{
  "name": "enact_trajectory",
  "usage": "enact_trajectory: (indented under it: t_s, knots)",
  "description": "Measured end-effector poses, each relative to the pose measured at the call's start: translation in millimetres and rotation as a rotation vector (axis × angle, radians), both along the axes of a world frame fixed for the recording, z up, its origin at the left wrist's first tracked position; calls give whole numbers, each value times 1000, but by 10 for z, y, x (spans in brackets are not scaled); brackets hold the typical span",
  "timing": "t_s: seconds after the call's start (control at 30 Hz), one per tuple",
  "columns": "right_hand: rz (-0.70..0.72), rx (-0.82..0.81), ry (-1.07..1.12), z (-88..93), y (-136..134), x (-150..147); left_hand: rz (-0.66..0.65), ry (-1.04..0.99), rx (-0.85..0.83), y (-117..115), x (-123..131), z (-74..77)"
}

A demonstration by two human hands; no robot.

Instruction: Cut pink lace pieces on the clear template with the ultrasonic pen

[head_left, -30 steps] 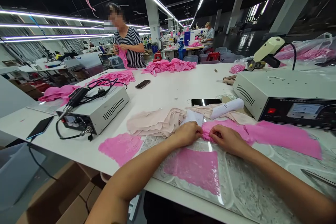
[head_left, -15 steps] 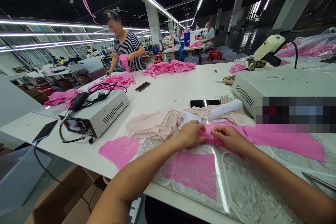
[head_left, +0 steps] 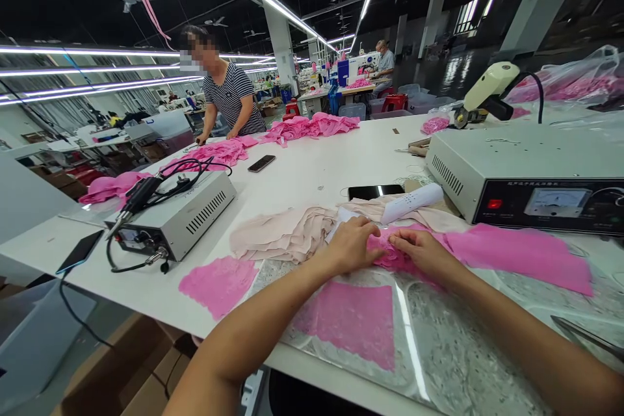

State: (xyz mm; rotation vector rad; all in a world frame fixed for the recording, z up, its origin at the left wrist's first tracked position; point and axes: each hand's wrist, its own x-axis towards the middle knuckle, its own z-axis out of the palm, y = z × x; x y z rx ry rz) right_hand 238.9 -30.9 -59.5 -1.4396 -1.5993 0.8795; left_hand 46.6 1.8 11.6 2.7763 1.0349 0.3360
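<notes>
The left hand (head_left: pixel 353 247) rests at the left end of a crumpled pink cloth (head_left: pixel 385 259), thumb and fingers parted; the right hand (head_left: pixel 419 252) pinches the cloth's near edge between thumb and fingertips. The cloth lies in front of the wearer, on a clear-topped, grey-patterned mat (head_left: pixel 458 338). Nearer sits a flat pink piece (head_left: pixel 353 315); another pink piece (head_left: pixel 217 283) is to the left. Just beyond the hands are layered beige fabric (head_left: pixel 283 234) and a white roll (head_left: pixel 412 203). Grey machine boxes flank them, left (head_left: pixel 199 208) and right (head_left: pixel 517 153). Farther off, a person in a striped top (head_left: pixel 231 96) leans over pink garments (head_left: pixel 214 153).
</notes>
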Motion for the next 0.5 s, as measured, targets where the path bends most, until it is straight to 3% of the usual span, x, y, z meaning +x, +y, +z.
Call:
enact_trajectory:
  t_s: [0.27, 0.5]
  knots:
    - [41, -89, 54, 16, 44, 74, 43, 15, 93, -27, 75, -44]
    - [-10, 76, -87, 306, -58, 3, -57, -25, 90, 28, 198, 100]
